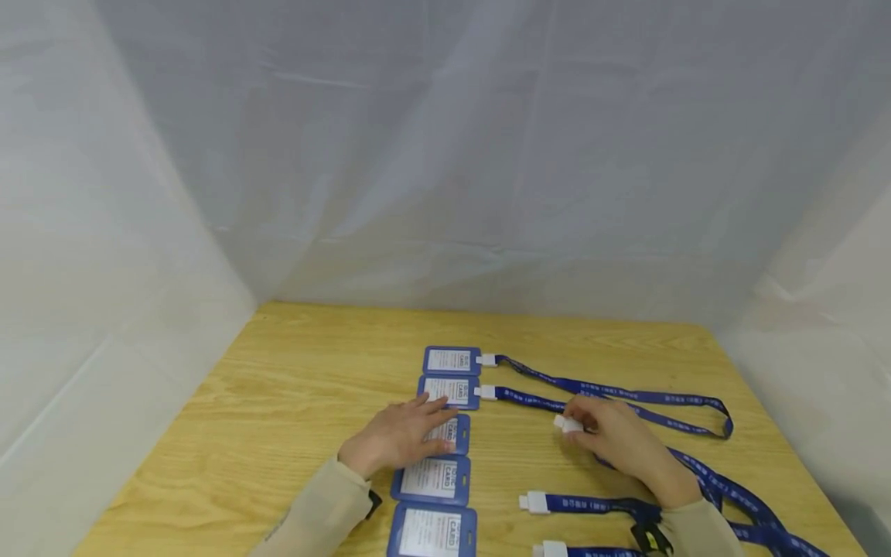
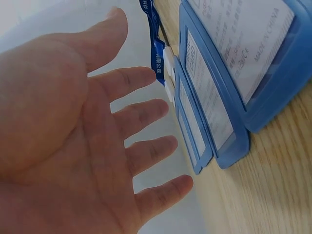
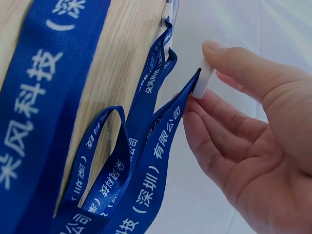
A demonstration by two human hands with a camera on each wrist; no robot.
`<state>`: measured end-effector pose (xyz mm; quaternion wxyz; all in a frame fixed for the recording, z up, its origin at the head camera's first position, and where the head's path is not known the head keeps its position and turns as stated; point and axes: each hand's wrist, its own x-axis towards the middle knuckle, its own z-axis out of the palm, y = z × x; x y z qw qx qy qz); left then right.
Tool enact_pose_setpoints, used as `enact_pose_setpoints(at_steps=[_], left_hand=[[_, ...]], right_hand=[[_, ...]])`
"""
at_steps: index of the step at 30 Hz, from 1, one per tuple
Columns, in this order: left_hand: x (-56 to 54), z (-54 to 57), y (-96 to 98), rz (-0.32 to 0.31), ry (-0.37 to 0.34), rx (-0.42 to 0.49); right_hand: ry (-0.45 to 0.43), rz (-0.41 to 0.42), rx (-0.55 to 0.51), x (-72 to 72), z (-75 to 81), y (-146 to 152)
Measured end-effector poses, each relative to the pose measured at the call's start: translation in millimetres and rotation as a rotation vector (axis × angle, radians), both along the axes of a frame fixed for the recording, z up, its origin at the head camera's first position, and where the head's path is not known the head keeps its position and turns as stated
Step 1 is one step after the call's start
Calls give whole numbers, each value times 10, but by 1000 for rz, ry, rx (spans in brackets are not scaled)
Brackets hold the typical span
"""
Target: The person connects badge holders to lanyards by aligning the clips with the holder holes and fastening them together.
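Observation:
My left hand (image 1: 400,435), fingers straight and spread, is over the third blue badge holder (image 1: 462,435) in a column of several. Part of that holder is hidden under the fingers. In the left wrist view, the palm (image 2: 58,141) faces the camera and holds nothing. Between thumb and fingers, my right hand (image 1: 623,439) pinches the white plastic clip (image 3: 203,80) of a blue lanyard (image 3: 163,146) with white lettering. This clip is to the right of the third holder, apart from it. The two farthest holders (image 1: 433,361) have white lanyard clips (image 1: 487,360) at their right ends.
Two more lanyards with white clips (image 1: 536,503) lie at the near right, their straps (image 1: 738,495) overlapping. Two nearer holders (image 1: 428,478) continue the column towards me. The wooden table (image 1: 299,363) is bordered by pale sheeting (image 1: 445,155) at the back and sides.

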<state>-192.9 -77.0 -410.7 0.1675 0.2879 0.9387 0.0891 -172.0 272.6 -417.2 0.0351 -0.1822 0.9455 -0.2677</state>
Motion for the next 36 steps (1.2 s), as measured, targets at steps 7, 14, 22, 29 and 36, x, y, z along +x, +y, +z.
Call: enact_pose_setpoints(at_steps=[7, 14, 22, 29, 36], left_hand=[[9, -25, 7, 4, -8, -14], [9, -35, 14, 4, -11, -21], [18, -25, 6, 1, -29, -31], [53, -31, -12, -8, -26, -25], [62, -41, -25, -19, -11, -23]], right_hand=[[50, 46, 1, 2, -3, 13], [87, 80, 23, -4, -9, 38], [84, 83, 11, -17, 12, 53], [83, 66, 28, -9, 32, 32], [120, 79, 34, -13, 48, -30]])
